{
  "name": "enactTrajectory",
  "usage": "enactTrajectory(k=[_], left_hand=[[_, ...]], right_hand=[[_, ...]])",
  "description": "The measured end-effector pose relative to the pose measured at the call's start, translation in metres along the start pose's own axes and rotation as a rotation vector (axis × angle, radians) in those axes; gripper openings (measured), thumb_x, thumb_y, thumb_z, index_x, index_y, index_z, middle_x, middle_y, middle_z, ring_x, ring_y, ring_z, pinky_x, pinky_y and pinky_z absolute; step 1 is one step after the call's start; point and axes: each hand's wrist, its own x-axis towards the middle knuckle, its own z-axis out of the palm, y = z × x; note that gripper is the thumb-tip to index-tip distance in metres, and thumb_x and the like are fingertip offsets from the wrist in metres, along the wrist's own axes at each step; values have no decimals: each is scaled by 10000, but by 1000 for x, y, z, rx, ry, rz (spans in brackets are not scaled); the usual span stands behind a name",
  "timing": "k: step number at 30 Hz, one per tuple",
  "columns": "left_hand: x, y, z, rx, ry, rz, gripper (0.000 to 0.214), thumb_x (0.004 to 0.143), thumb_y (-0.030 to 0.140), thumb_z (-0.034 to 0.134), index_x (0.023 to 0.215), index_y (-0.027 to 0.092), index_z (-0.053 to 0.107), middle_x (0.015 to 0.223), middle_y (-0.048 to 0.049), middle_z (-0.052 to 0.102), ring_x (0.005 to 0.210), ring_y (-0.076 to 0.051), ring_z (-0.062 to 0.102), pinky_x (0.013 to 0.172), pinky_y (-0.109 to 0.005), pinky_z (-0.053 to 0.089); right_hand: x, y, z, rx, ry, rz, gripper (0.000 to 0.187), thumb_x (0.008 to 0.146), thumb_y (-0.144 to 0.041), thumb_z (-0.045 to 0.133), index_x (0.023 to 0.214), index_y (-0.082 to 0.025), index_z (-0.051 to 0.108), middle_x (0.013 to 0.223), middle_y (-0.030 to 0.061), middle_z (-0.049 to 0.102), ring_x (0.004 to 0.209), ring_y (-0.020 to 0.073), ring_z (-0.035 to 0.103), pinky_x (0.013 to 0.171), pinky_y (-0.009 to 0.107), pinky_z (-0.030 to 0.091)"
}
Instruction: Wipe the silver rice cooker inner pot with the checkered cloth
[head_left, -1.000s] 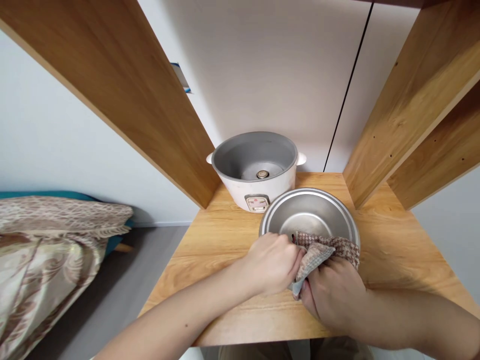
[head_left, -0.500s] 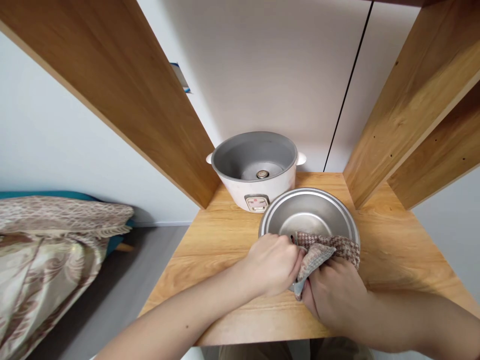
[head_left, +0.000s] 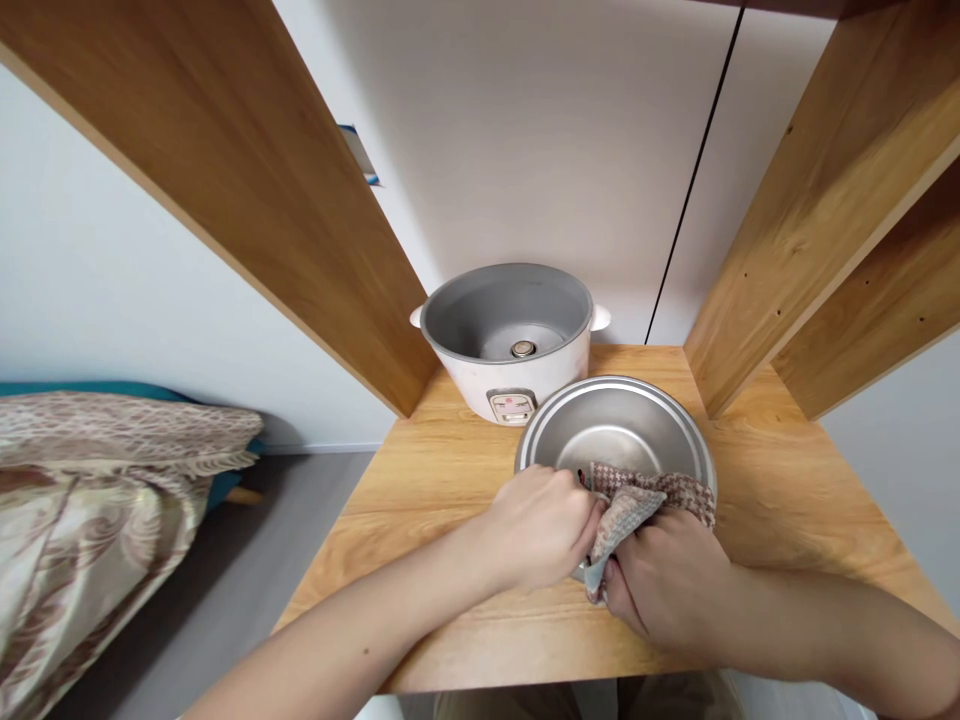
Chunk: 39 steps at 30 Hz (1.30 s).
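Observation:
A round metal inner pot rests on the wooden table, close in front of a white rice cooker body. Over the near rim of the pot lies a brown-and-grey checked cloth, partly folded. My left hand is closed around the cloth's left part at the rim. Beside it, my right hand is also closed on the cloth, its thumb pressed against a grey-blue fold. The fingertips of both hands are hidden by the cloth and the knuckles. Inside the open cooker a round metal button shows at the bottom.
The wooden table stands between a slanting wooden upright at the left and wooden posts at the right. A pale wall panel rises behind. Further left is a seat draped with patterned fabric.
Almost nothing differs. Both hands keep their grip on the cloth at the pot's rim, and the whole view has shifted very slightly.

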Motion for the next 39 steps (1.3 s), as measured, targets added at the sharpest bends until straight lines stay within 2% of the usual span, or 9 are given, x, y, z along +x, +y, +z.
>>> enactTrajectory(k=[3,6,12,19,25,31,35,39], left_hand=[[0,-1,1,-3,7,7,494,945,374,255,680,183,625,639,-86,642,549,-218,620,519,-305,401],[0,-1,1,-4,8,8,494,946,372,252,684,184,626,638,-85,641,551,-213,616,529,-307,403],[1,2,2,9,-36,-21,491,948,380,254,723,194,648,693,-90,668,584,-207,621,589,-316,439],[1,4,1,21,-28,-23,470,935,372,281,685,189,634,648,-93,657,565,-220,626,557,-315,421],[1,3,0,-11,-12,-32,484,932,416,285,703,183,641,656,-101,655,568,-221,630,534,-308,404],[2,0,1,18,-18,2,538,952,423,219,710,187,637,648,-92,648,551,-213,616,520,-301,398],[2,-2,2,-2,-2,24,532,955,429,228,712,182,632,654,-89,647,542,-198,604,521,-298,397],[2,-2,1,-9,-14,26,525,953,428,243,698,175,627,638,-87,639,529,-186,589,521,-297,397]], right_hand=[[0,4,-2,24,-38,-21,240,878,-289,462,809,-185,667,767,63,711,637,193,624,608,320,417],[0,4,-2,15,-13,-28,222,864,-277,478,777,-183,659,734,64,704,610,192,619,577,316,394],[-1,-5,4,-33,130,49,162,810,-239,498,719,-181,618,655,61,673,586,200,610,554,316,358],[-2,-15,14,-60,228,116,134,776,-243,508,673,-192,576,593,52,642,534,202,586,533,322,329],[0,-15,10,-52,208,126,152,767,-243,511,641,-195,581,552,50,628,504,196,572,512,316,332],[0,-8,3,-42,152,42,178,811,-258,501,742,-183,647,680,66,689,598,208,620,569,324,403],[1,-5,1,-29,95,42,238,862,-304,475,842,-165,668,784,89,710,662,207,640,617,326,433],[1,-4,1,-14,52,50,258,875,-324,475,849,-161,674,798,92,711,647,190,632,620,312,434]])
